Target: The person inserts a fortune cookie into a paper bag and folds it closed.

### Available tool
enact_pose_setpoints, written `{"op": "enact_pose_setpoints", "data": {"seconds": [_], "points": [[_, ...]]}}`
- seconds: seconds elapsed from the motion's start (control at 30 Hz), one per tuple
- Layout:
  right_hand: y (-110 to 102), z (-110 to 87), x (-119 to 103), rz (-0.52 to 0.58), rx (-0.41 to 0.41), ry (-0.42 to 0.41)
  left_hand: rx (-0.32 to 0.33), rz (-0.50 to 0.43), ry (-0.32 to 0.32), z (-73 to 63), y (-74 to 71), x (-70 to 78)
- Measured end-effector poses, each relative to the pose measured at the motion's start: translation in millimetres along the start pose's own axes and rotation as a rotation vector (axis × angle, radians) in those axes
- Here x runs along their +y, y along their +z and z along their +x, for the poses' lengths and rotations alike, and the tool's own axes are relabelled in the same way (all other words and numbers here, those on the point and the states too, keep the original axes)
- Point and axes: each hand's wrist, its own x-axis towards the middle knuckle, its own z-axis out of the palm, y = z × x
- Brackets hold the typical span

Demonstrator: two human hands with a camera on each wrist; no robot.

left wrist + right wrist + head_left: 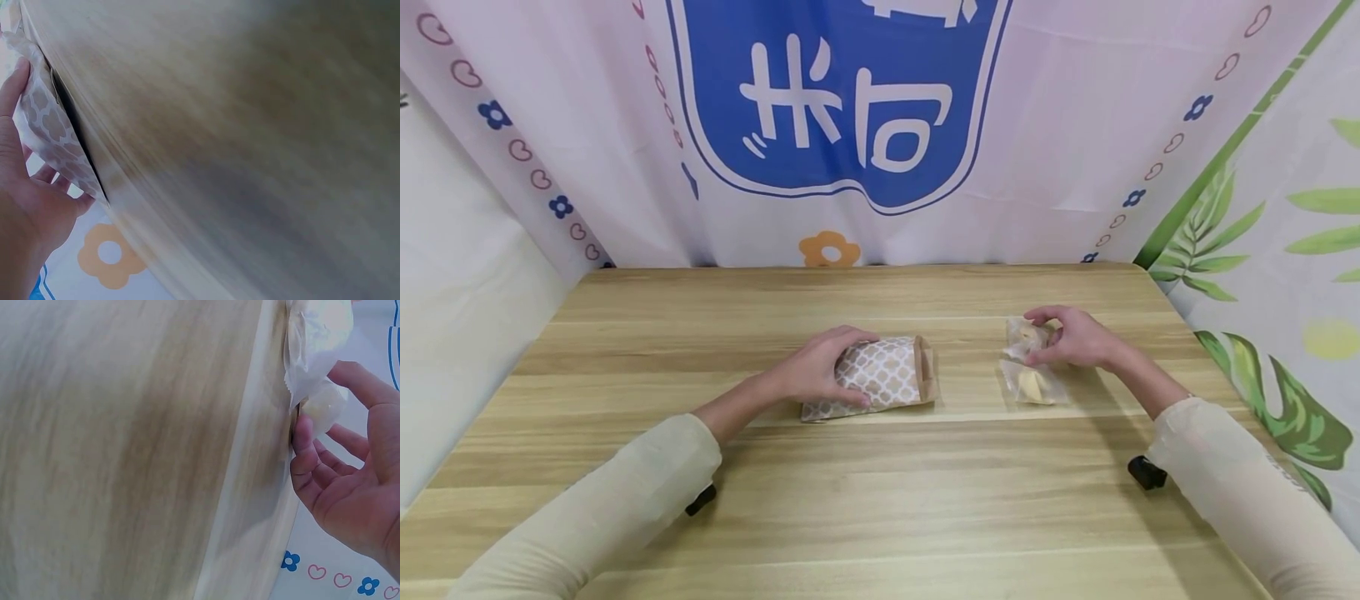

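Observation:
My left hand (820, 367) grips a tan paper bag (883, 367) with a white lattice print, thumb along its near side and fingers over the far side. The bag lies flat, its brown open mouth facing right. In the left wrist view the thumb presses on the printed paper (53, 128). To the right, my right hand (1075, 340) curls thumb and fingers about a small clear packet (1022, 333) with a pale yellow folded piece inside, like a fortune cookie. A second such packet (1032, 386) lies just nearer, below the thumb.
Both hands work on a wood-grain table (880, 500). A printed cloth (625, 167) with a blue emblem hangs behind its far edge, and a leaf-patterned cloth (1285, 350) stands along the right. Black wrist devices (1147, 472) sit under the cream sleeves.

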Motion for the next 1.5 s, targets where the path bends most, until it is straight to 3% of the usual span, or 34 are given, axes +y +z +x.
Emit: {"op": "enact_pose_setpoints", "data": {"seconds": [0.3, 1.13, 1.5], "points": [[2, 3.2, 2, -0.027, 0.018, 0.032, 0.003, -0.006, 0.003, 0.7, -0.8, -0.1], [-1, 4.0, -5, -0.097, 0.150, -0.001, 0.003, -0.016, -0.001, 0.8, 0.0, 0.3], [1, 6.3, -10, -0.094, 0.182, -0.079, 0.005, -0.007, -0.001, 0.6, 0.8, -0.9]]}}
